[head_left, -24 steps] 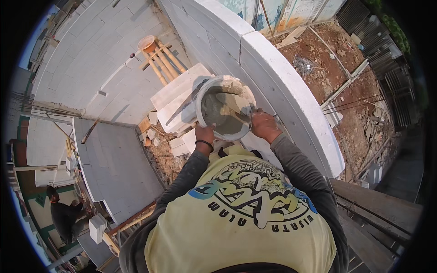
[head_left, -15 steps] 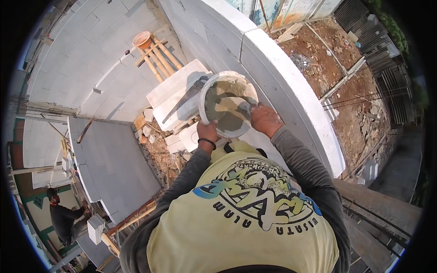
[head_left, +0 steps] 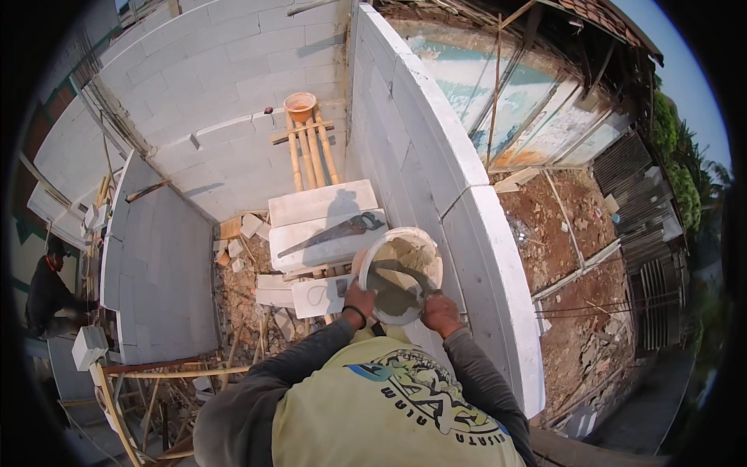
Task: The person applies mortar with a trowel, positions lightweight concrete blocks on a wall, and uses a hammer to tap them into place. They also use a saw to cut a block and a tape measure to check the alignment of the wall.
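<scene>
A whitish bucket (head_left: 433, 247) of wet grey mortar (head_left: 412, 261) is in front of my chest, beside the inner face of the block wall. My left hand (head_left: 360, 298) is closed on the bucket's left rim. On the right side of the rim, my right hand (head_left: 442, 314) is closed too, its fingertips partly hidden. The bucket's mouth tilts toward me. Just beyond it, a handsaw (head_left: 331, 235) rests on a pale block (head_left: 292, 240), with another long block (head_left: 320, 204) behind.
A curved white block wall (head_left: 475, 241) runs along my right. Bamboo poles (head_left: 315, 159) carry an orange bowl (head_left: 300, 101) farther ahead. Rubble (head_left: 241, 284) covers the ground at left, below a low wall (head_left: 159, 265). Another person (head_left: 50, 292) crouches at far left.
My view has tipped up and turned, so the bucket and my hands appear lower and more wall and roof show. Both hands keep hold of the bucket. Its mouth looks more tilted.
</scene>
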A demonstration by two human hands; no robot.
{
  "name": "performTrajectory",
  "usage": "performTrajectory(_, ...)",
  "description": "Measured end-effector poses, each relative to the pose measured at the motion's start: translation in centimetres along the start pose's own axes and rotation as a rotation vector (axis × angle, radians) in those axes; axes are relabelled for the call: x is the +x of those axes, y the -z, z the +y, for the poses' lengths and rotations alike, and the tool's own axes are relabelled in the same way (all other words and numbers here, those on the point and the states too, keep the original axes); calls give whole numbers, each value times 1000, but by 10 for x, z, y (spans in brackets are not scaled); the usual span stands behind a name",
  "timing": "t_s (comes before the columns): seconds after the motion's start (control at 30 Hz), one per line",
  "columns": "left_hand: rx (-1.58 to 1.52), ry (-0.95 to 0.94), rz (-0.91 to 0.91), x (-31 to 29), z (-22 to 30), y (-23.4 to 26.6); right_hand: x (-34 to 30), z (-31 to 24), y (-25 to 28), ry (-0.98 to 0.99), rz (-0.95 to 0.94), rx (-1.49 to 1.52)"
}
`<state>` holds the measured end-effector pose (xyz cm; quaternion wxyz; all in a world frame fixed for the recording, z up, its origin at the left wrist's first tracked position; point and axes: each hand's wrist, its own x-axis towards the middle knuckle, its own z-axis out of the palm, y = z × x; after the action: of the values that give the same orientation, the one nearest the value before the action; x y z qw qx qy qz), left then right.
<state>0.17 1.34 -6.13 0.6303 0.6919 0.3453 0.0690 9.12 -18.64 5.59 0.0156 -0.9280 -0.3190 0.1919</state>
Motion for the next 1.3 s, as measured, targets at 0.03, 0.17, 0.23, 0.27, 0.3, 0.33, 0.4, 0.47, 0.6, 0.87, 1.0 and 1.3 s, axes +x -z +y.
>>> performTrajectory(0.03, -55, -15, 8, -5, 7, 2, -2, -3, 1, -11, 33, 7)
performTrajectory(0.17, -24, -12, 27, -3, 24, -3, -2, -8, -3, -17, 197, 15)
performTrajectory(0.23, -110, -76, 20, -3, 24, 7, -1, -14, -18, 126, 252, 17)
performTrajectory(0.27, -90, -75, 34, 3, 18, 14, -1, -25, -14, 167, 298, 26)
performTrajectory(0.3, 9, -57, 16, -1, 31, 13, 0, -20, -20, 134, 269, 28)
performTrajectory(0.33, -4, -67, -13, -3, 42, 15, 2, -18, -19, 118, 254, 20)
performTrajectory(0.4, -139, -87, -54, -5, 40, 17, 0, -23, -14, 12, 237, 26)
performTrajectory(0.47, -222, -42, -86, -3, 42, 22, 2, -27, -2, -80, 168, 60)
performTrajectory(0.6, -128, -71, -49, -6, 59, 23, 5, -14, 13, -112, 23, 153)
performTrajectory(0.87, 172, -178, -26, -16, 74, 17, 22, 24, 7, 8, -324, 273)
performTrajectory(1.0, 208, -256, -81, -7, 62, 21, 21, 18, 29, -218, -710, 1039)
performTrajectory(1.3, -489, 224, -239, -20, 82, 37, -59, 13, 17, -244, -755, 2171)
